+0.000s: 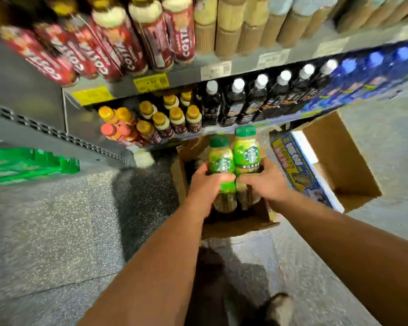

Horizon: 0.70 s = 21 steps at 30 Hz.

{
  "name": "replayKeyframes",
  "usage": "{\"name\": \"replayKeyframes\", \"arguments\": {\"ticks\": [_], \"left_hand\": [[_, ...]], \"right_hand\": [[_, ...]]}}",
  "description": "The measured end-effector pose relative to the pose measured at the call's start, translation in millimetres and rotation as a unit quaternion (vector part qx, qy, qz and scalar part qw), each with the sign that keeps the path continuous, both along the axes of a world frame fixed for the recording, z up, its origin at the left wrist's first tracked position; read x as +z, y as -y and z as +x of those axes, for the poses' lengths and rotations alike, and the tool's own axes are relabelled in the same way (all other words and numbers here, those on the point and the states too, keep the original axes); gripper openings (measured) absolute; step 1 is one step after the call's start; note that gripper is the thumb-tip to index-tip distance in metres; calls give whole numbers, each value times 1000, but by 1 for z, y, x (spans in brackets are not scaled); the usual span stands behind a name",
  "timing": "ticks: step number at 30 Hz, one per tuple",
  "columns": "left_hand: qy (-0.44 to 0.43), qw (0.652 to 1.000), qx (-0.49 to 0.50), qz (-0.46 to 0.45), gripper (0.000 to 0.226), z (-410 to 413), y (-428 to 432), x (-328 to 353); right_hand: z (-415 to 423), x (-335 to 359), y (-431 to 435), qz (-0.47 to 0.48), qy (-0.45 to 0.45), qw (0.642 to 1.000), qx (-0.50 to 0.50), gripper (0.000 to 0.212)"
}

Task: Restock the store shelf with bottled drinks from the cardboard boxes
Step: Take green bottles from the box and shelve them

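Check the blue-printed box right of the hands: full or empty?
Empty, as far as shown: the box is open and only bare brown cardboard shows inside, no bottles.

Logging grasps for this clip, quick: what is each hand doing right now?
Left hand: grips the left green-labelled plastic bottle with a green cap.
Right hand: grips the right green-labelled plastic bottle, also green-capped.

I see glossy plastic bottles (246,154) above a matt brown cardboard box (236,228); at twelve o'clock, a smooth grey metal shelf (181,77); underneath, a speckled, stone-like floor (45,220).
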<state>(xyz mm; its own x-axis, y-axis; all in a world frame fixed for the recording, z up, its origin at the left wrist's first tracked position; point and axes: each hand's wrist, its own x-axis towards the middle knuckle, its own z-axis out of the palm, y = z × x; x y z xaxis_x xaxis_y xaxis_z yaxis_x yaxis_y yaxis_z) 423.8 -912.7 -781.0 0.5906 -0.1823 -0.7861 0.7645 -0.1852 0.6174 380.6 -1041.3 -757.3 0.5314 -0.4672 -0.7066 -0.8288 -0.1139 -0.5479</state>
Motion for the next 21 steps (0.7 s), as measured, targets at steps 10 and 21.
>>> {"name": "replayKeyframes", "arguments": {"ticks": [10,21], "left_hand": [[171,980,60,-83,51,-42,16,225],[377,916,108,-87,47,-84,26,450]], "right_hand": [[-35,205,24,-49,187,979,64,30],[-64,426,37,-111,357,923,85,43]]}}
